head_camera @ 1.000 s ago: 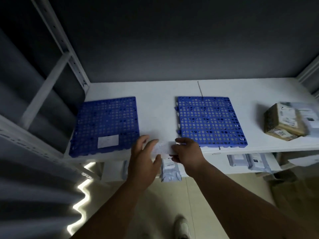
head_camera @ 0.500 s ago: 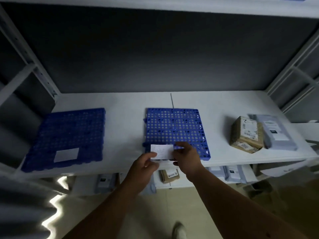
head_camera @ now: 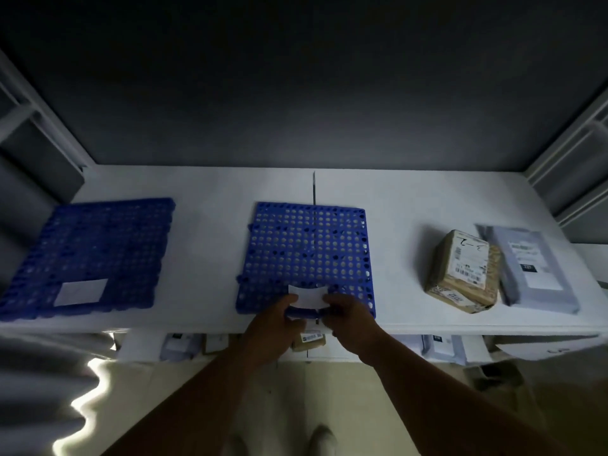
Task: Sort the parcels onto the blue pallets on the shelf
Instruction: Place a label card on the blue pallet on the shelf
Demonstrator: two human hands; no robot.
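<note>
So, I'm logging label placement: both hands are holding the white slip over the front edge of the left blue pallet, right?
Not quite. In the head view, the left hand and right hand hold the white slip over the front edge of the middle pallet, not the left one.

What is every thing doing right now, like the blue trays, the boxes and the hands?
Left pallet: flat on the shelf, white label on its near edge, no parcels.
Middle pallet: flat, no parcels.
Paper slip: held over the middle pallet's near edge.
Left hand: pinches the slip.
Right hand: pinches the slip.
Brown box: on the shelf, unsorted, label up.
Grey bag: on the shelf beside the box, unsorted.
</note>
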